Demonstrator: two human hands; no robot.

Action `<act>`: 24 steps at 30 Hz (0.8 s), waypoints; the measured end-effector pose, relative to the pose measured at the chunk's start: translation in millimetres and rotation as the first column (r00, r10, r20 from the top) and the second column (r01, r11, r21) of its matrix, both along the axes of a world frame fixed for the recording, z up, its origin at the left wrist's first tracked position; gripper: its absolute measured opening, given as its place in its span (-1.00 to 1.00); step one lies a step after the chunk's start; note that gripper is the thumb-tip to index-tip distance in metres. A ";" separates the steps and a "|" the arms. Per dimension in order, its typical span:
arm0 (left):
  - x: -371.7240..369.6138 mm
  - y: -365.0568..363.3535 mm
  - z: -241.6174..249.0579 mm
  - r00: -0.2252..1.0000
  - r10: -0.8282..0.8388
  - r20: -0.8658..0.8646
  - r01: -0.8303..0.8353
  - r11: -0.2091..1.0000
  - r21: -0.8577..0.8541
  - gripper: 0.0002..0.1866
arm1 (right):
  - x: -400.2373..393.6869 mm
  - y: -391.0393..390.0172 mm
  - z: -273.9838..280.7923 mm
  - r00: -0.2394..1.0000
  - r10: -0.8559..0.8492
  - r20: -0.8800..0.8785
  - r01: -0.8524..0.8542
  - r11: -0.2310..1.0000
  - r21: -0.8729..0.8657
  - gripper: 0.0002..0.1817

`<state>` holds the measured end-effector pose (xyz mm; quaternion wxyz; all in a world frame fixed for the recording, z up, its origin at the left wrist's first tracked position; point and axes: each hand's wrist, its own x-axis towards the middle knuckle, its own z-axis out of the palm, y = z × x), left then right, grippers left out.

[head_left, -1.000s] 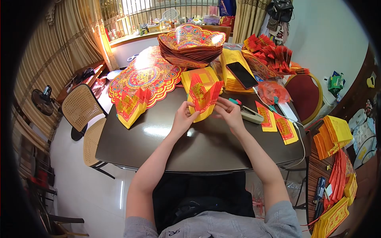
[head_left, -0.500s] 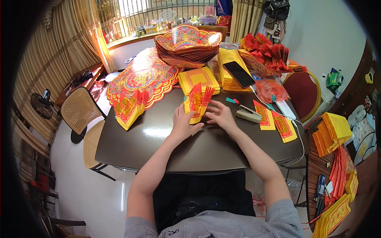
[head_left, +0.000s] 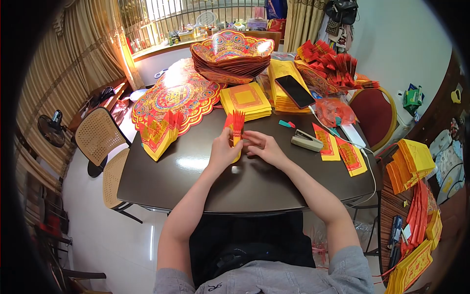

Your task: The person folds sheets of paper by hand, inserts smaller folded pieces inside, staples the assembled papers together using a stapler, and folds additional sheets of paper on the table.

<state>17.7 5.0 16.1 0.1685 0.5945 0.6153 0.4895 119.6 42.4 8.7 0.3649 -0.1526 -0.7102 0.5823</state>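
Observation:
A narrow folded red-and-yellow paper bundle (head_left: 238,128) stands upright over the middle of the dark table, its pointed red tips upward. My left hand (head_left: 224,151) grips it from the left side, thumb and fingers pressed round it. Just to the right, my right hand (head_left: 264,148) has its fingers curled together by the bundle's edge; whether they touch or pinch it is hidden. Behind the bundle lies a stack of yellow paper sheets (head_left: 246,97). Another folded red-and-yellow bundle (head_left: 160,133) rests at the left.
Stacked patterned red bowls (head_left: 232,54) stand at the back, beside flat ornate sheets (head_left: 176,93). A black phone (head_left: 294,91) lies on yellow papers. To the right are a stapler (head_left: 307,140), two red-and-yellow strips (head_left: 351,158), a white cable and a red chair (head_left: 374,117).
The bundle has turned from its wide fanned side to a narrow edge-on view and moved slightly left. My right hand has shifted a little left, its fingers now more closed.

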 end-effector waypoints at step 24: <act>-11.1 15.6 -21.3 0.923 -0.342 0.175 0.331 0.940 0.086 -0.76 | 42.7 9.0 34.1 0.744 -0.509 0.433 0.392 0.857 0.335 -0.70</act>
